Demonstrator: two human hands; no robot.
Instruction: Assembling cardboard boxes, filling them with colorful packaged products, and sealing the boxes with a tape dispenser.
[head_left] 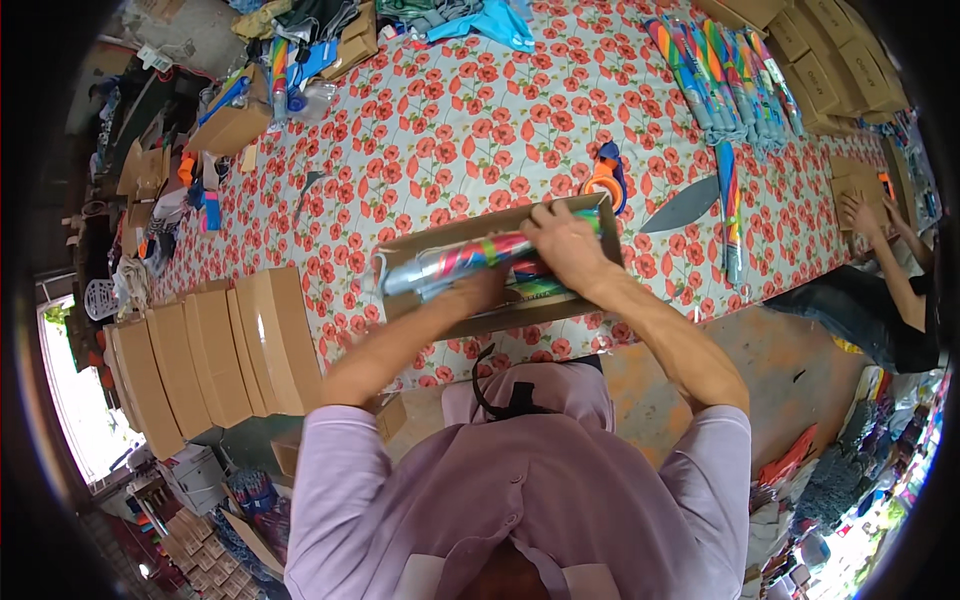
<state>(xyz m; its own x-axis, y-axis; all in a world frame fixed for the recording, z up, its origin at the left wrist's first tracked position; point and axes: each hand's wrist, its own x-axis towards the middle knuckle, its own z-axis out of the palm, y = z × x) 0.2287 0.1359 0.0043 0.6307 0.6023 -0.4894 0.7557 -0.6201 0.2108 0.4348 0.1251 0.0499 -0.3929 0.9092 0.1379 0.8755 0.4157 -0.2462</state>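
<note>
An open, long cardboard box [500, 322] lies on the table right in front of me. Inside it are folded umbrellas, rainbow-coloured and wrapped in clear plastic; the top umbrella [440, 262] runs lengthwise, with its silvery end to the left. My right hand [565, 243] reaches over the box's right part, its fingers bent round the umbrella by the far wall. My left hand [482, 288] is down in the box against the near side of the umbrella. Its fingers are blurred and mostly hidden.
Beyond the box stands an orange and blue tape dispenser [607, 182], beside a dark grey pointed flat piece [682, 205] and a single wrapped umbrella [730, 215]. More umbrellas [715, 85] lie far right, near stacked cartons [830, 60]. Closed cartons [215, 350] line the left. Another person's hands [865, 215] touch cardboard.
</note>
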